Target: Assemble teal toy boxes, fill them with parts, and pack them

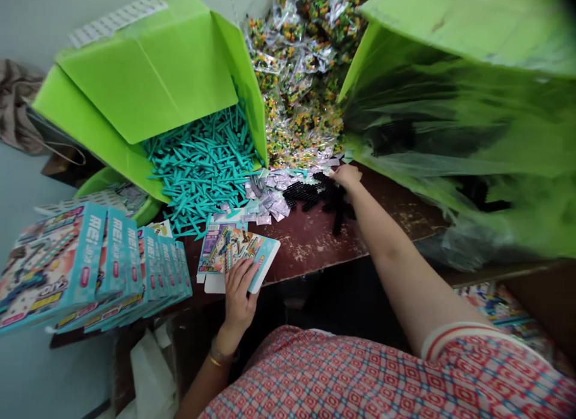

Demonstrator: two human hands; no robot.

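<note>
My left hand (240,290) holds a small printed cardboard box (256,248) at the table's front edge, its fingers laid across the box's face and the thumb out of sight. Another opened box (213,242) lies partly underneath. Stretched forward, my right hand (347,176) is at the far edge of a pile of black ridged plastic pieces (308,192). Its fingertips are closed together beside small flat sachets (274,197); what they hold, if anything, is too small to tell.
Teal plastic sticks (207,161) spill from a tipped green bin (148,71). Behind lie bags of orange and green pieces (301,101). A plastic-lined green bin (508,119) stands right. Finished-looking boxes (112,257) are lined up left, on the brown table (310,239).
</note>
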